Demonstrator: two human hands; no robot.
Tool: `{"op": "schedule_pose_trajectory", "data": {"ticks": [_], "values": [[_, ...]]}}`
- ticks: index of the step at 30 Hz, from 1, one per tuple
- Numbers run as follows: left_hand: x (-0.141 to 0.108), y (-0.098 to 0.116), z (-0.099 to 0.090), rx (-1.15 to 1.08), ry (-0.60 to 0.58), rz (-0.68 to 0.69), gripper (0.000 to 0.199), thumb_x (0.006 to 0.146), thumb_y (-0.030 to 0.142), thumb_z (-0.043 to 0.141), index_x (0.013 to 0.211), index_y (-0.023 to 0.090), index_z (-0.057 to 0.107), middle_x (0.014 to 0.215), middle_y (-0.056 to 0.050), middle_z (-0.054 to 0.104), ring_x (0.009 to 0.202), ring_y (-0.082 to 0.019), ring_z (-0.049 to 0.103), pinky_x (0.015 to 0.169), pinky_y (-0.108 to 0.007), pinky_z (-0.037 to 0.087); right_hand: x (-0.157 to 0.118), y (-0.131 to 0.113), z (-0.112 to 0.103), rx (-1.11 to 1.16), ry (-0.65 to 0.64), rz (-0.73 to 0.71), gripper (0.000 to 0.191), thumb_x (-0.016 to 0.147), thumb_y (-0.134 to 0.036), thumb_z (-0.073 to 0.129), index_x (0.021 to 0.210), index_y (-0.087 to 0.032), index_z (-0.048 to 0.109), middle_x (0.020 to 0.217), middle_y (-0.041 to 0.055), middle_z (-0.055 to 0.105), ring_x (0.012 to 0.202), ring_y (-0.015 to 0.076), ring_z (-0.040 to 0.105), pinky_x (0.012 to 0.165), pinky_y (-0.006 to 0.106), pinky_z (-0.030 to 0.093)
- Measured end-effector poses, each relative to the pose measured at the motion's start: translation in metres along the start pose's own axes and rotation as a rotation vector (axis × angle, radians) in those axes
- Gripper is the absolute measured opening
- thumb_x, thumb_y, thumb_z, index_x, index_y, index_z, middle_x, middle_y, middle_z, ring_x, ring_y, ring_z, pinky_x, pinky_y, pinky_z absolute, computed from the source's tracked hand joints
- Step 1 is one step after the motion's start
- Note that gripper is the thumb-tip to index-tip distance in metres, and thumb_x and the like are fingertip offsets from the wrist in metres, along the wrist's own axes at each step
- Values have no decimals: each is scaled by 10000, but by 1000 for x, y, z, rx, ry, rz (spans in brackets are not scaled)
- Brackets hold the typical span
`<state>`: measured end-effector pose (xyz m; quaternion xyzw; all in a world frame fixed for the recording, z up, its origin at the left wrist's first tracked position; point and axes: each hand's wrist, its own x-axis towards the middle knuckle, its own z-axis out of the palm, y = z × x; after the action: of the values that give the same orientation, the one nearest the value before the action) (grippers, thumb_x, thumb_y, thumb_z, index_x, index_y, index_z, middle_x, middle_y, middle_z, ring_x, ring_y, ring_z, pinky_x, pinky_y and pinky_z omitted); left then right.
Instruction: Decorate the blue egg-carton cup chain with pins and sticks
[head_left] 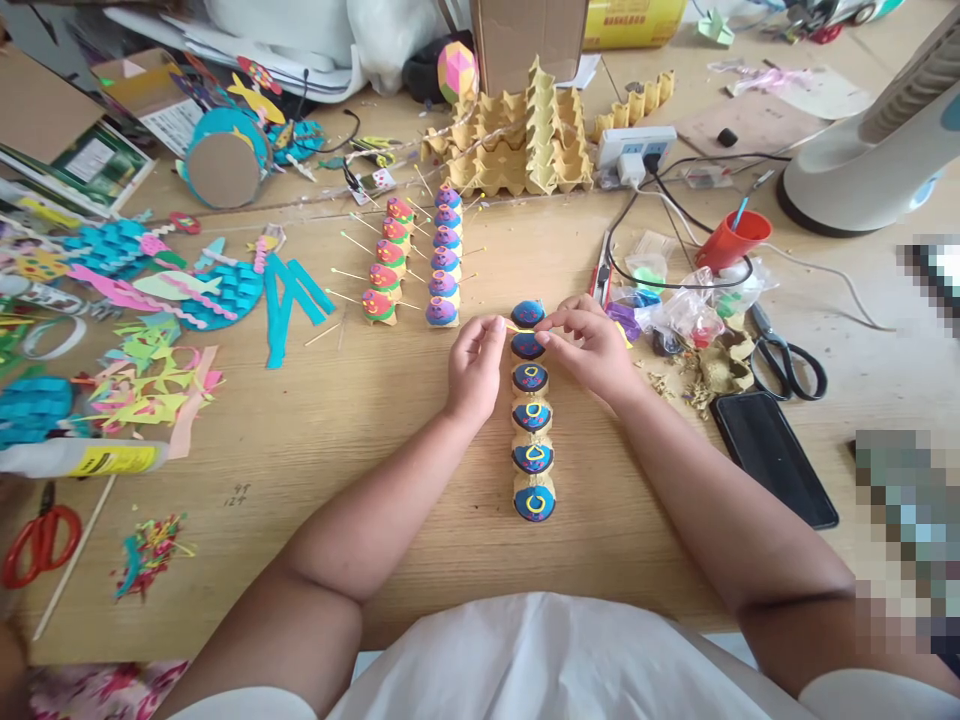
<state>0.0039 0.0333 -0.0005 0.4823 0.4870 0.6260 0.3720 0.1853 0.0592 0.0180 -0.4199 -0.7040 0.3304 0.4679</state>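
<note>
A row of blue-painted egg-carton cups (532,414) with yellow marks runs down the middle of the wooden table (360,420). My left hand (475,364) and my right hand (589,345) meet over the row's far end, by the second cup. Between their fingertips they pinch a thin yellow stick (517,327), held level just above the cups. Two more painted rows stand farther back: a purple and blue one (445,255) and a red and green one (388,262), both with sticks poking out sideways.
Plain egg cartons (517,140) stand at the back. Black scissors (789,357), a black phone (772,455), a red cup (733,240) and small bags lie right. Coloured paper cutouts (142,290), a glue bottle (82,458) and red scissors (41,540) crowd the left. A white fan (877,150) stands far right.
</note>
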Motion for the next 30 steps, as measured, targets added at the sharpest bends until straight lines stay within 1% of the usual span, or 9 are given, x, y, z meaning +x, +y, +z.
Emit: {"op": "schedule_pose_trajectory", "data": {"ticks": [3, 5, 10, 15, 19, 22, 24, 26, 30], "values": [[0, 0, -1, -1, -32, 8, 519, 939, 740, 644, 876, 231, 717, 898, -17, 745, 920, -159, 691, 912, -285, 553, 1, 1, 1, 23, -27, -19, 581, 810, -801, 779, 909, -232, 844, 986, 69, 628, 987, 234, 620, 975, 424, 516], [-1, -1, -2, 1, -41, 11, 504, 952, 724, 641, 878, 231, 718, 902, -16, 745, 924, -157, 691, 915, -281, 549, 1, 1, 2, 49, -26, -13, 560, 805, -792, 790, 891, -241, 838, 983, 65, 629, 1002, 239, 623, 1003, 440, 513], [-2, -2, -4, 68, -64, 59, 449, 997, 656, 622, 870, 242, 740, 927, -23, 750, 966, -167, 679, 960, -291, 524, 1, 1, 1, 101, -13, 4, 509, 861, -761, 763, 881, -255, 818, 959, 56, 634, 977, 229, 623, 1007, 451, 520], [-2, -4, -5, 163, -96, 87, 456, 1024, 647, 575, 891, 249, 752, 952, -44, 774, 1003, -202, 690, 979, -333, 532, 1, 2, 0, 51, -11, -29, 529, 929, -766, 675, 890, -249, 781, 961, 66, 636, 993, 239, 623, 983, 451, 529], [0, -4, -6, 261, -83, 129, 440, 1044, 613, 556, 880, 245, 736, 938, -46, 778, 987, -207, 692, 961, -344, 530, 1, 8, -1, -98, -17, -149, 413, 1015, -615, 643, 940, -234, 785, 971, 76, 650, 978, 242, 629, 951, 450, 525], [1, -5, -6, 361, -59, 188, 344, 1047, 519, 592, 909, 242, 742, 966, -54, 795, 1000, -219, 695, 975, -371, 516, 1, 13, 0, -278, -8, -239, 272, 1038, -453, 640, 990, -236, 797, 991, 84, 659, 971, 252, 626, 931, 457, 515], [2, -6, -6, 416, -52, 221, 275, 1041, 457, 618, 923, 244, 748, 974, -51, 807, 1012, -224, 699, 993, -384, 504, 0, 14, 0, -397, -15, -273, 208, 1034, -372, 641, 1027, -243, 804, 1021, 91, 666, 979, 261, 622, 919, 457, 512], [2, -8, -6, 451, -51, 235, 226, 1032, 410, 640, 919, 247, 747, 970, -44, 814, 1011, -223, 703, 998, -387, 497, -2, 15, 1, -496, -25, -285, 200, 1038, -345, 636, 1050, -248, 811, 1041, 97, 669, 983, 269, 614, 910, 456, 510], [3, -9, -6, 471, -44, 238, 174, 1012, 360, 673, 900, 245, 741, 959, -36, 817, 995, -222, 709, 990, -387, 494, -3, 12, 0, -619, -29, -283, 249, 1063, -364, 604, 1064, -245, 823, 1041, 104, 667, 965, 270, 597, 891, 451, 507]]}}
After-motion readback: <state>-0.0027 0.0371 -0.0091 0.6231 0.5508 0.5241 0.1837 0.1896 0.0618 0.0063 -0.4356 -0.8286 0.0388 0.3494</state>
